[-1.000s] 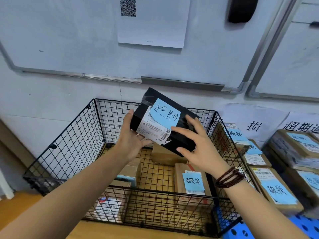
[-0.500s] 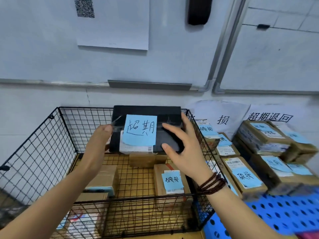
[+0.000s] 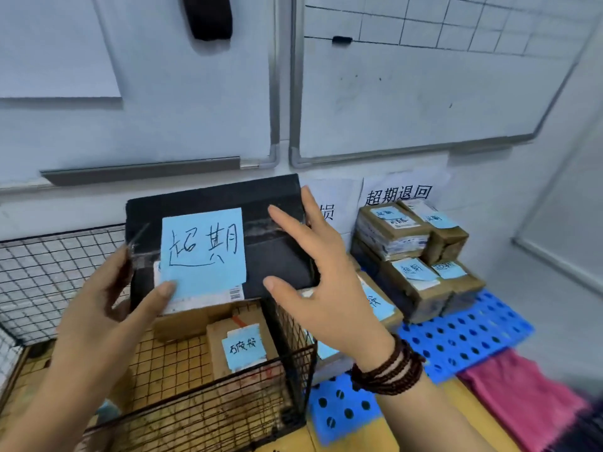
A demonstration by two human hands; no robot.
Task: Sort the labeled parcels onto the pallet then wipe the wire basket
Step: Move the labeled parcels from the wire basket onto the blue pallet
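A black parcel [image 3: 277, 256] with a blue handwritten note and a white shipping label hangs above the right end of the black wire basket [image 3: 58, 272]. My left hand [image 3: 107, 305] grips its left end, thumb on the note. My right hand [image 3: 323, 288] holds its right edge with the fingers spread. Inside the basket lie brown parcels, one [image 3: 241, 344] with a blue note. To the right, the blue perforated pallet [image 3: 463, 334] carries stacked brown parcels [image 3: 411, 256] with blue notes, below paper signs on the wall.
A pink cloth [image 3: 522, 399] lies on the floor at the pallet's right front corner. Whiteboards [image 3: 424, 93] cover the wall behind. More labelled parcels sit on the pallet right beside the basket, partly hidden by my right hand.
The black parcel has moved right, from over the basket's middle toward the basket's right end. The view has swung right, bringing the pallet stacks and the pink cloth into sight.
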